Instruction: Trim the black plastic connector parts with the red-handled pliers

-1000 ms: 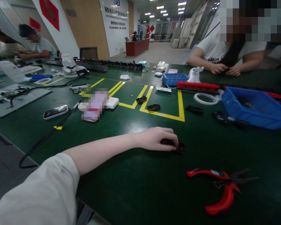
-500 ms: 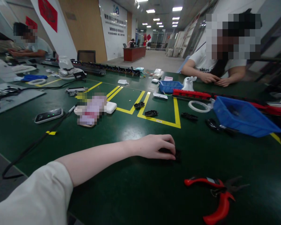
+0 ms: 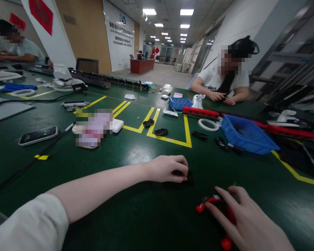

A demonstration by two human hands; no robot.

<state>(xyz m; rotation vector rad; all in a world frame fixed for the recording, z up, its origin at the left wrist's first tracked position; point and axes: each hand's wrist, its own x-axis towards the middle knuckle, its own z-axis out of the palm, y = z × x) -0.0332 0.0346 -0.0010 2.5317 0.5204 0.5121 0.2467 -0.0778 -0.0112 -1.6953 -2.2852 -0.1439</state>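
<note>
Head camera view: the left hand [image 3: 170, 169] reaches across the green table [image 3: 136, 216], thumb and fingertips curled together in a pinch on a small black part [image 3: 190, 177]. The part is low at the tabletop, partly hidden by the fingers; that low hold probably steadies it and leaves its outer end exposed. Seen from the left hand, red-handled pliers [image 3: 200, 208] lie towards 4 o'clock, within easy reach of the right hand [image 3: 244, 216], which is above them. Its thumb and index finger are parted around the handles, a spread that suits their splayed shape; I cannot tell how firmly they touch, and the palm and fingers hide the pliers' nose.

Similar black pieces [image 3: 161, 131] lie around 11 o'clock by the yellow tape [image 3: 170, 141], with another [image 3: 199, 135] near 1 o'clock. They are spaced apart, likely so each can be picked up singly. A blue bin [image 3: 251, 146] sits towards 2 o'clock, its open top and sloping walls suited to loose pieces, off to the side of both hands.
</note>
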